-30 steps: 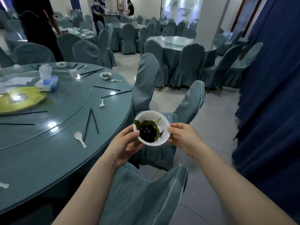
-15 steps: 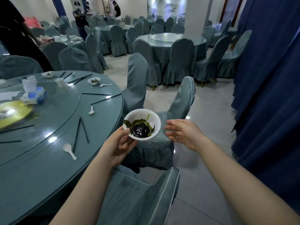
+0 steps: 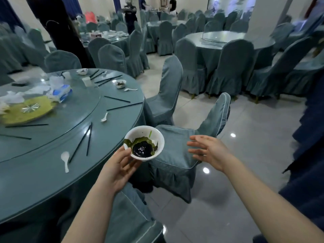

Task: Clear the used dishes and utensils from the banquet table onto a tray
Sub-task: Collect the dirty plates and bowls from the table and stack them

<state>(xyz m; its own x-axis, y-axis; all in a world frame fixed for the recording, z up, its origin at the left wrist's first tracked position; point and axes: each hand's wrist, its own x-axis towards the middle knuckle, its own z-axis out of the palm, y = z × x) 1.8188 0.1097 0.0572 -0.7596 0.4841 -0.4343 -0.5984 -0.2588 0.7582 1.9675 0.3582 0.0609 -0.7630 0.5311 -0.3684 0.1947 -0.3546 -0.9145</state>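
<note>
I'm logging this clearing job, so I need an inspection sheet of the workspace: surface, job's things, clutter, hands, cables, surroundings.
Surface: round table with a glass turntable, still set with used ware.
Job's things: white bowl with dark leftovers, held off the table edge; second bowl; spoons; loose black chopsticks; no tray seen.
Clutter: tissue pack, crumpled tissues, yellow plate, small cups.
Hands: left hand holds the bowl from below; right hand open, apart from it.
Cables: nothing seen.
Surroundings: covered chairs, other set tables, people standing at the back, blue curtain at right.
</note>
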